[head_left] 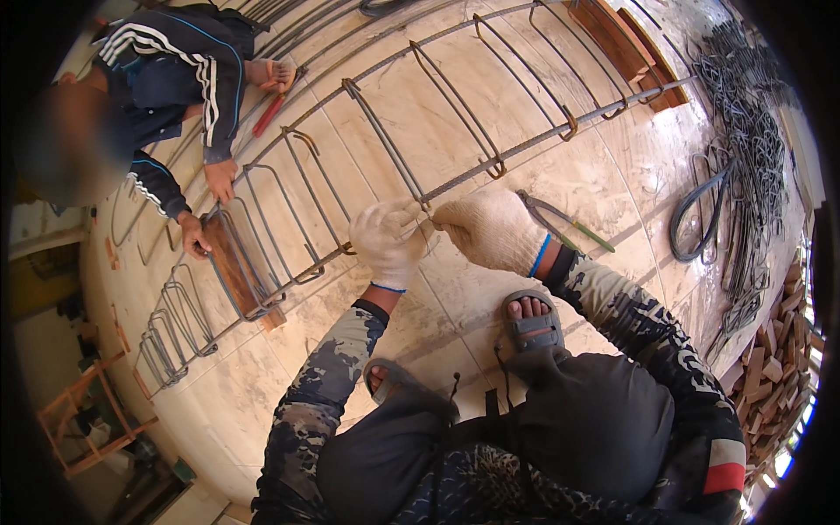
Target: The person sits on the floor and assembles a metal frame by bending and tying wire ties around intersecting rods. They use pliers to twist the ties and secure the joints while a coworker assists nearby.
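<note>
Both of my hands wear pale knitted gloves and meet at a stirrup corner on the near bar of a rebar cage [455,181]. My left hand [388,243] is closed beside this joint, its fingertips at the bar. My right hand [494,229] is closed in a pinch just right of it. Whatever thin thing the fingers hold is too small to make out. Pincers with green handles [593,235] lie on the floor beside my right glove. Bent steel stirrups [457,112] span the cage's long bars.
At the left, a co-worker's hands [194,236] touch the cage near a wooden block [234,262] under it. A red-handled tool [269,115] lies beyond. Wooden blocks [626,48] support the far right end. Dark wire bundles [739,149] and a brick pile [770,363] are at right.
</note>
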Motion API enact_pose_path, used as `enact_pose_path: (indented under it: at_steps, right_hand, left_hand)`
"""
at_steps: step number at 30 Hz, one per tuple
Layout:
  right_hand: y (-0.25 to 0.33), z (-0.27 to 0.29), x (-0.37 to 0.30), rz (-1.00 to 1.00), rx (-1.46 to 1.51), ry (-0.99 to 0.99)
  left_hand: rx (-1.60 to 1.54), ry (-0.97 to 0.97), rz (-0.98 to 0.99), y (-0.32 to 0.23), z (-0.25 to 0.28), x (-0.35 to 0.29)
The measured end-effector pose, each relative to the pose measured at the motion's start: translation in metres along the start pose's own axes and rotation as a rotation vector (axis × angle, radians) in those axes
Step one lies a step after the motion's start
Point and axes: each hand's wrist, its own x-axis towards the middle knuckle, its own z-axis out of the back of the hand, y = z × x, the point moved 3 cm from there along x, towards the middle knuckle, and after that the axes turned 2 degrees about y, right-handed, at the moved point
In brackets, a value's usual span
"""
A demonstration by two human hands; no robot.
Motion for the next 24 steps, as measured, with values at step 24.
enact_pose_path:
  at_steps: [24]
  right_hand:
    - [-0.051, -0.031, 0.127, -0.11, -0.232, 0.358]
  left_hand:
    - [0.079, 0.074, 0.181, 0.0, -0.003, -0.008]
